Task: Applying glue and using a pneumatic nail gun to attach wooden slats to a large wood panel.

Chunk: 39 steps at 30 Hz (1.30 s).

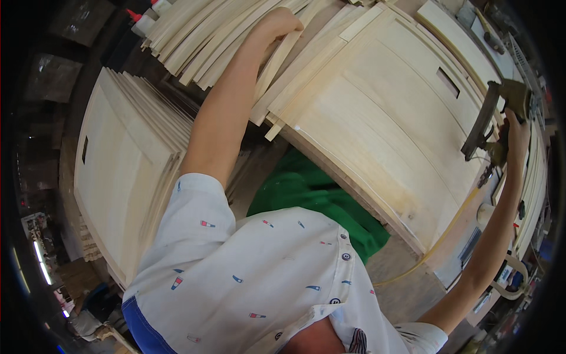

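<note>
head view: two hands well apart. at top centre, left hand (282,22) with fingers bent, at the upper end of a pale wood strip (272,72); fingertips partly hidden, so cannot tell whether clamped on the strip. at the right, right hand (517,134) closed around the grip of a dark nail gun (481,121), seen over the right border of a large pale wood panel (377,112); cannot tell whether touching the wood.

near edge of the panel slanting from the centre down to a corner at lower right. open room across the bare panel face, between both hands. rectangular slot in the panel at upper right. narrow gap at centre left, between the panel and a tilted stack of panels (121,171), crossed by the left forearm.

small red and blue printed figures on a white shirt (253,277) at bottom centre, too small to make out.

surface of smooth, pale, grained wood. fanned strips (203,41) at top left, beside red-capped bottles (143,25). green cloth (312,194) below the panel edge. yellow hose (453,219) curving at lower right. dim room along the left rim, with lit tube lamps (42,262) at lower left.
</note>
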Motion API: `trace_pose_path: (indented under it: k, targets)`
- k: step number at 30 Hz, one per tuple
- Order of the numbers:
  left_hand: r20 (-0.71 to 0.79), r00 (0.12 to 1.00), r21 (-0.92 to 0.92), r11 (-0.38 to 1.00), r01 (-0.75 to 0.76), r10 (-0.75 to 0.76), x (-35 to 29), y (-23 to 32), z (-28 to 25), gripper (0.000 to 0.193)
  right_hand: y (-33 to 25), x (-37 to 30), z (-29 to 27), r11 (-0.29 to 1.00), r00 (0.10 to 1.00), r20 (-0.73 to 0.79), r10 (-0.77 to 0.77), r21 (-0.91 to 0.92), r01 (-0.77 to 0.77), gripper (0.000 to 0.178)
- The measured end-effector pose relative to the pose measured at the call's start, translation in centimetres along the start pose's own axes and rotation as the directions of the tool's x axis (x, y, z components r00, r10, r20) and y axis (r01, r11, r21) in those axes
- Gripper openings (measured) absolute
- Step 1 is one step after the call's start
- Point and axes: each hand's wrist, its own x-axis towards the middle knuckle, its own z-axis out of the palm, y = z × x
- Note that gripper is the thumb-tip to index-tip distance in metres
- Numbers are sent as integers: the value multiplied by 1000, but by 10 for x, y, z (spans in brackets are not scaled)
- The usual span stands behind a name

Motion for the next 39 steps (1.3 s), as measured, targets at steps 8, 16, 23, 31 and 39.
trace_pose_path:
  k: [8,16,23,31,39]
  targets:
    - [-2,981,-528,833,-165,192,-55,39,9,37,-17,-98,-102,998,998,-59,21,63,-18,30]
    - [-54,480,19,482,-876,875,-169,91,110,27,-52,-302,-143,936,901,-253,352,117,-332,23]
    - [4,425,-72,424,-903,905,-206,67,154,38,-41,-397,-123,869,817,-298,494,208,-449,17]
    - [28,379,-175,378,-909,925,-218,69,191,31,16,-419,-146,811,758,-295,582,145,-566,25]
    - [-1,254,-133,251,-959,967,-238,59,200,19,13,-412,-133,843,812,-234,534,223,-490,22]
